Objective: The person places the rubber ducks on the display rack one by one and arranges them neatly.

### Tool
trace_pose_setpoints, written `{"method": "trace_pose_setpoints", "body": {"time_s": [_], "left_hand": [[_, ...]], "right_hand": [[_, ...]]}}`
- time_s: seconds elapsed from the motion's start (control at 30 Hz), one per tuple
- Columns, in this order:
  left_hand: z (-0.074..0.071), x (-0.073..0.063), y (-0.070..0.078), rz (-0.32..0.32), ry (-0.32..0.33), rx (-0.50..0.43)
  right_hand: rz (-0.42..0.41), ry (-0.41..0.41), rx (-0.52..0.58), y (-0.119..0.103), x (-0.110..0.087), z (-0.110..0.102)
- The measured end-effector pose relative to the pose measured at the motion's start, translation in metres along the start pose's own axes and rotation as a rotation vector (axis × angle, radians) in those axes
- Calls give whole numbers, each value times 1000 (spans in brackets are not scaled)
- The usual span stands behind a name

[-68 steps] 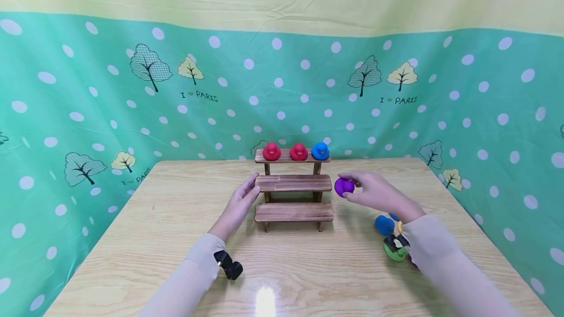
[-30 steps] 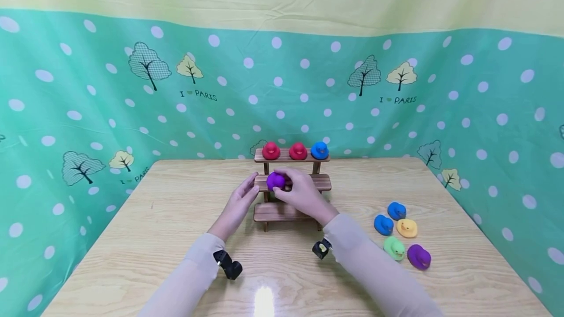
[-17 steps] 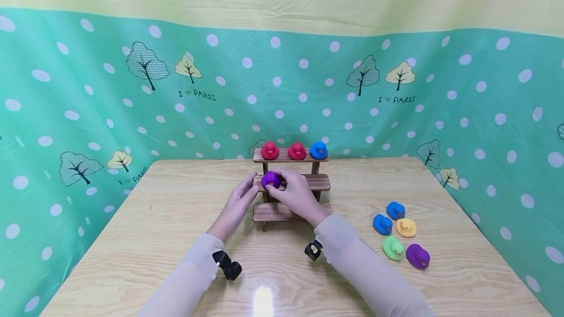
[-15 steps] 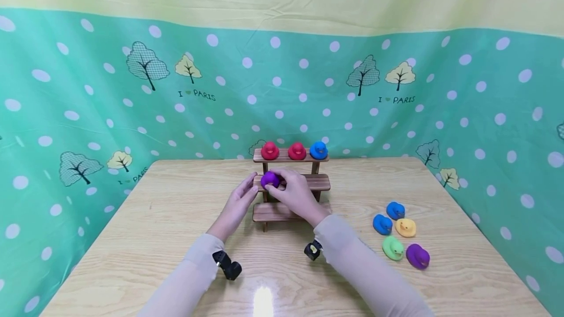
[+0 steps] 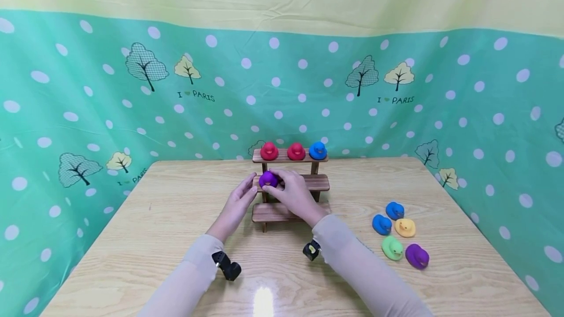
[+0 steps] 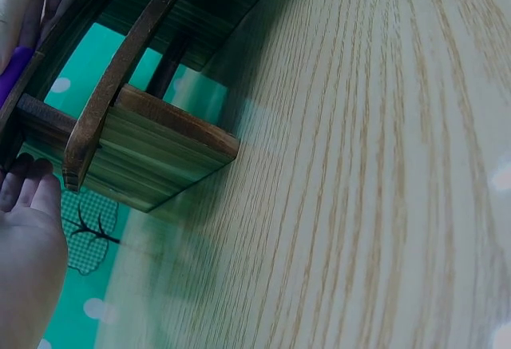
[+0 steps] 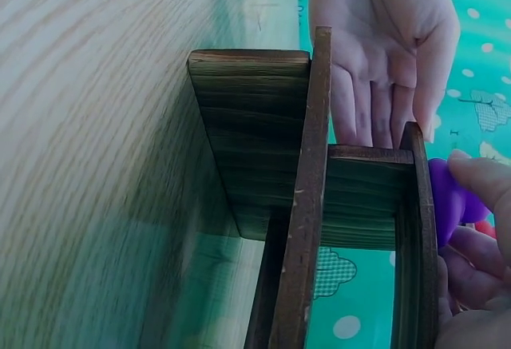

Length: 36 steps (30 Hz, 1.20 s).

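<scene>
A purple rubber duck (image 5: pixel 267 180) sits at the left end of the middle shelf of a three-step wooden rack (image 5: pixel 318 182). My right hand (image 5: pixel 296 196) pinches that duck between thumb and fingers; the right wrist view shows the duck (image 7: pixel 449 197) right against the shelf board. With fairly straight fingers, my left hand (image 5: pixel 234 209) is at the left end of the same shelf, its fingertips right at the board's edge. On the top shelf stand two red ducks (image 5: pixel 269 151) and a blue duck (image 5: pixel 317 151). My right hand covers part of the middle and bottom shelves.
To the right on the wooden table (image 5: pixel 185 199) lie two blue ducks (image 5: pixel 382 225), a yellow duck (image 5: pixel 405 228), a green duck (image 5: pixel 392 248) and another purple duck (image 5: pixel 417 256). A green dotted cloth (image 5: pixel 282 96) hangs behind the table and along its sides.
My right hand has carried the purple duck from right of the rack leftward onto the middle shelf's left end, with only a slight leftward shift lately. My left hand has stayed at the rack.
</scene>
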<state>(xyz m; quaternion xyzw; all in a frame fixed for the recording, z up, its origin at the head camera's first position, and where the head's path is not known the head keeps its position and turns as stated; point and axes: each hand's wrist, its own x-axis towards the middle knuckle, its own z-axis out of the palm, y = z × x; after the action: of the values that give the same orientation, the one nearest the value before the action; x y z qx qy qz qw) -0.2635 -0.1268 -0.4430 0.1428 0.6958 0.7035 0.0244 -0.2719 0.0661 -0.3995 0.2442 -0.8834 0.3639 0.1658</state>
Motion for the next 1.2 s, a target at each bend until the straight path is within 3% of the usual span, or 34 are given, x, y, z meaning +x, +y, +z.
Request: {"method": "trace_pose_setpoints", "body": {"time_s": [0.73, 1.2], "left_hand": [[0, 0, -1, -3, 22, -1], [0, -1, 1, -28, 29, 25]], "right_hand": [[-11, -51, 27, -3, -10, -18], [-1, -82, -35, 0, -29, -49]]}}
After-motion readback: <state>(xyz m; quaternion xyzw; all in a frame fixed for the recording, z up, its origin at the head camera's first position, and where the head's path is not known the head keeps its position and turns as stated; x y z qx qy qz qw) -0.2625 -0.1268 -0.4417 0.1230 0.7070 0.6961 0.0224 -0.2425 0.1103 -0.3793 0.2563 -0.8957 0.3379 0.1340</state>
